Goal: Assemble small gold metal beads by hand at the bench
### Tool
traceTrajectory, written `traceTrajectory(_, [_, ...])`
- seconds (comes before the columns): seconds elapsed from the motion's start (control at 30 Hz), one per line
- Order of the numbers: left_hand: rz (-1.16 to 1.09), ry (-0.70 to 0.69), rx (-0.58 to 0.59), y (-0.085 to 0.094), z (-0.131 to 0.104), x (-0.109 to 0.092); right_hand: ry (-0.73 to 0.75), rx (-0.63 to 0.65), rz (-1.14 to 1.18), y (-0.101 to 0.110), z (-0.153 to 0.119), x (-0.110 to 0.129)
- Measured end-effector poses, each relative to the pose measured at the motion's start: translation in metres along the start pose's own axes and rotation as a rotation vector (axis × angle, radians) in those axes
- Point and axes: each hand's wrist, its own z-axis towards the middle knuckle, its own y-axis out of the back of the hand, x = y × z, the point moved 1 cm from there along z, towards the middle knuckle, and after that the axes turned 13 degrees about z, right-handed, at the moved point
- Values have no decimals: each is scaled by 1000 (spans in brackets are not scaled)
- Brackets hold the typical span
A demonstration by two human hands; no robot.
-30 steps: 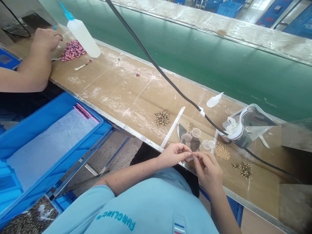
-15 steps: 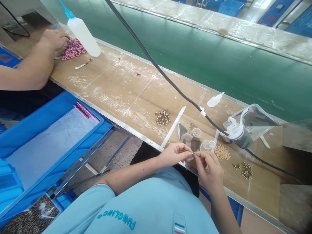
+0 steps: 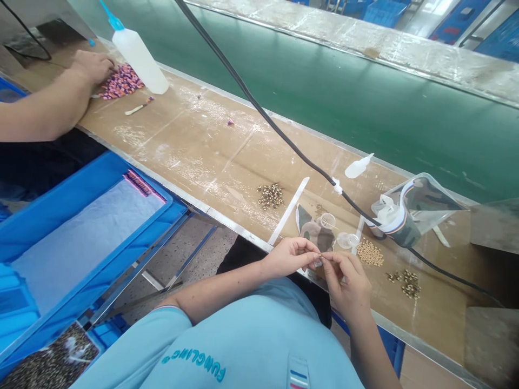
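Fingertips of my left hand (image 3: pixel 292 255) and my right hand (image 3: pixel 347 275) meet in a pinch over the table's near edge. Between them is something tiny and yellowish, too small to name. Just beyond my fingers lies a camouflage-patterned cloth piece (image 3: pixel 326 239), with a small clear round cup (image 3: pixel 327 220) on it and a clear lid-like dish (image 3: pixel 347 240) beside it. A pile of tan bead-like pieces (image 3: pixel 369 253) lies to the right of my fingers. Farther right sits a pile of dark and brass-coloured small parts (image 3: pixel 411 284). Another such pile (image 3: pixel 270 195) is up and to the left.
A black cable (image 3: pixel 259 105) hangs across the workspace. A camouflage pouch (image 3: pixel 411 210) stands at right, near a white spill-shaped piece (image 3: pixel 358 166). At far left, another person's hand (image 3: pixel 94 66) touches purple-orange pieces (image 3: pixel 121 82) by a white squeeze bottle (image 3: pixel 140 60). Blue crates (image 3: pixel 162 210) stand below left.
The other person's arm at far left has shifted slightly. My two hands stay pinched together in nearly the same place.
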Motion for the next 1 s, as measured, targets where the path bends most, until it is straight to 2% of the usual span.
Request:
traceTrajectory(0.3, [20,-6,0,0,-1,1,63,4,-62,0,2,2])
traceTrajectory(0.57, [46,-165,10,-1,-4,4,41,11,-42,0,2,3])
traceTrajectory(0.8, [52,-163,27,1,-4,1,1,-14,-13,0,2,4])
traceTrajectory(1.0, [97,-183,35,1,-4,1,36,-4,-60,-1,1,4])
